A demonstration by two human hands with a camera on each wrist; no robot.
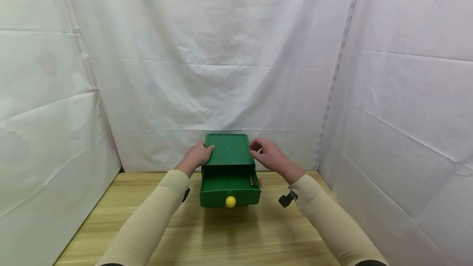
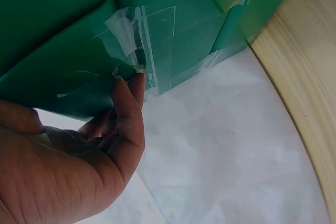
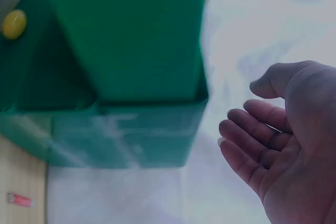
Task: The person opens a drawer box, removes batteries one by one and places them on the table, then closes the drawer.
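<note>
A green drawer box (image 1: 228, 150) stands on the table with its drawer (image 1: 221, 198) pulled out toward me. The drawer's front carries a round yellow knob (image 1: 230, 201). My left hand (image 1: 196, 156) grips the box by its left side, thumb on the top edge. Below, its bent fingers (image 2: 128, 103) touch the taped side wall. Beside the box's right side, my right hand (image 3: 299, 135) is apart from it, fingers loosely bent and holding nothing. Inside the drawer, at the right, lies a small brownish stick-like thing (image 1: 252, 180).
On the wooden table (image 1: 166, 225), just right of the drawer, lies a small red cylinder (image 3: 20, 199). White cloth sheets (image 1: 221, 73) hang behind the box and along both sides. Clear tape (image 2: 163, 45) covers part of the box's side.
</note>
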